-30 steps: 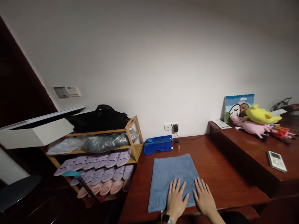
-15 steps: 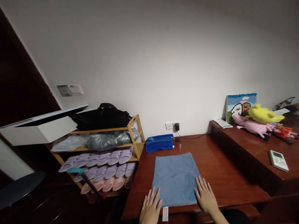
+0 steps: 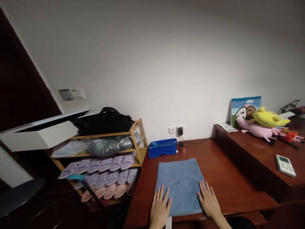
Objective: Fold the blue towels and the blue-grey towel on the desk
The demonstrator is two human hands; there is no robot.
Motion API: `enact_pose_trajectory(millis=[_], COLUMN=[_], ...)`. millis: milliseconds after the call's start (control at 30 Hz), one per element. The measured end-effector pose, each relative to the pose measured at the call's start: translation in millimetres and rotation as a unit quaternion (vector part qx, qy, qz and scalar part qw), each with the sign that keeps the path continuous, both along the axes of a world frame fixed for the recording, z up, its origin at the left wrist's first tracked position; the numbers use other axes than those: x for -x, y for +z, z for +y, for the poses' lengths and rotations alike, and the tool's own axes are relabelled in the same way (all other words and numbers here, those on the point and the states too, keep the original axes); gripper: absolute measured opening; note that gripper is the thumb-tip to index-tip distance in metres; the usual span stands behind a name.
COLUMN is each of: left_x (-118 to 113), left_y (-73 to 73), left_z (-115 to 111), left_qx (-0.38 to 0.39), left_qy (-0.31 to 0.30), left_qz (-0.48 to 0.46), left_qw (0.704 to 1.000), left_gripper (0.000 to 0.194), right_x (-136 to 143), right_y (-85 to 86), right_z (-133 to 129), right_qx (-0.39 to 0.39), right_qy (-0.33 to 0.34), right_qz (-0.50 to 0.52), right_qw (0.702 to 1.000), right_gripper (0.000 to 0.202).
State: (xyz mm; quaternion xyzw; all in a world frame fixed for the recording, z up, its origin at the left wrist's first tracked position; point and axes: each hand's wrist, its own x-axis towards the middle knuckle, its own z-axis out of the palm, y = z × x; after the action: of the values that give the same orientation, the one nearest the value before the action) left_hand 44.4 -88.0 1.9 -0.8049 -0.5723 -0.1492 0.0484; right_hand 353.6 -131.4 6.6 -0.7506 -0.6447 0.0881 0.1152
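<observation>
A blue-grey cloth point(image 3: 179, 181) lies spread flat on the reddish-brown wooden table point(image 3: 228, 178), its near edge close to the table's front. My left hand point(image 3: 160, 208) rests on its near left corner with the fingers stretched out. On the right edge of the cloth lies my right hand point(image 3: 209, 199), palm down and fingers extended. Part of a white tag point(image 3: 168, 222) hangs from the near edge, half hidden by my left hand. Behind, against the wall, sits a folded bright blue cloth point(image 3: 163, 148).
To the left stands a wooden rack point(image 3: 140, 140) with several slippers point(image 3: 107, 163), a black bag point(image 3: 105, 122) and a white box point(image 3: 45, 135). A raised surface at right holds plush toys point(image 3: 259, 127) and a white remote point(image 3: 285, 165). A black plug point(image 3: 180, 131) trails a cable.
My left hand has slid to the right and forward, further onto the cloth. My right hand stays at the right edge, nearly unmoved. The view has tilted slightly.
</observation>
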Motion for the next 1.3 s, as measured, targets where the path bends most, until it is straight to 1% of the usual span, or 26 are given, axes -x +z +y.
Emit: enact_pose_trajectory(millis=[67,133,200,300,367,400,467,533,600,633,700,767,800,867,933,1000,1067,1167,1233,1300], left_x=[11,19,23,22,21,21,23,27,30,28,18,-4,-17,-44,-66,-78,-80,-76,-74,-74], left_y=[-6.3,-8.8,-7.9,-3.6,-1.9,-2.0,-3.9,-6.4,-5.9,-3.4,6.9,22.8,31.4,46.2,53.4,50.9,41.4,27.0,23.4,23.4], left_z=[-3,-7,-9,-9,-9,-9,-10,-9,-5,-1,11,30,41,66,90,107,116,118,116,113], left_qx=[-0.002,-0.007,-0.011,-0.002,0.006,0.009,0.014,0.022,0.023,0.017,-0.009,-0.032,-0.035,-0.019,0.019,0.063,0.085,0.080,0.078,0.081], left_qy=[0.008,0.012,0.011,0.008,0.006,0.006,0.010,0.015,0.019,0.023,0.030,0.019,0.001,-0.036,-0.049,-0.042,-0.038,-0.041,-0.041,-0.042], left_qz=[-0.004,-0.008,-0.010,-0.009,-0.008,-0.008,-0.006,0.003,0.015,0.020,0.019,0.005,-0.001,-0.006,0.003,0.016,0.023,0.024,0.024,0.020], left_qw=[1.000,1.000,1.000,1.000,1.000,1.000,1.000,1.000,0.999,0.999,0.999,0.999,0.999,0.999,0.999,0.997,0.995,0.996,0.996,0.996], left_gripper=[0.055,0.057,0.056,0.055,0.056,0.056,0.056,0.055,0.053,0.051,0.049,0.050,0.050,0.049,0.051,0.054,0.056,0.057,0.057,0.058], right_x=[-1,-3,-6,-10,-12,-12,-13,-14,-15,-15,-15,-14,-14,-13,-14,-16,-19,-21,-20,-16], right_y=[-1.4,3.4,14.6,36.8,47.5,49.8,47.5,38.0,26.1,20.8,13.4,10.5,10.0,10.2,11.5,15.3,22.7,36.9,42.8,42.1], right_z=[-1,1,7,28,46,54,69,78,82,83,84,85,85,85,85,88,97,122,140,154], right_qx=[0.003,-0.002,-0.023,-0.068,-0.073,-0.062,-0.024,0.007,0.010,0.004,-0.003,-0.003,-0.003,-0.003,-0.002,-0.006,-0.029,-0.061,-0.043,-0.009], right_qy=[-0.005,-0.010,-0.012,-0.012,-0.001,0.010,0.031,0.036,0.028,0.023,0.016,0.012,0.011,0.010,0.008,0.002,-0.006,0.007,0.040,0.055], right_qz=[-0.007,-0.011,-0.013,-0.016,-0.008,-0.002,0.006,0.009,0.012,0.016,0.020,0.020,0.018,0.015,0.014,0.011,0.004,0.000,0.002,0.002], right_qw=[1.000,1.000,1.000,0.998,0.997,0.998,0.999,0.999,0.999,1.000,1.000,1.000,1.000,1.000,1.000,1.000,1.000,0.998,0.998,0.998], right_gripper=[0.072,0.070,0.066,0.062,0.060,0.060,0.062,0.065,0.069,0.070,0.072,0.072,0.072,0.072,0.072,0.070,0.067,0.060,0.057,0.060])
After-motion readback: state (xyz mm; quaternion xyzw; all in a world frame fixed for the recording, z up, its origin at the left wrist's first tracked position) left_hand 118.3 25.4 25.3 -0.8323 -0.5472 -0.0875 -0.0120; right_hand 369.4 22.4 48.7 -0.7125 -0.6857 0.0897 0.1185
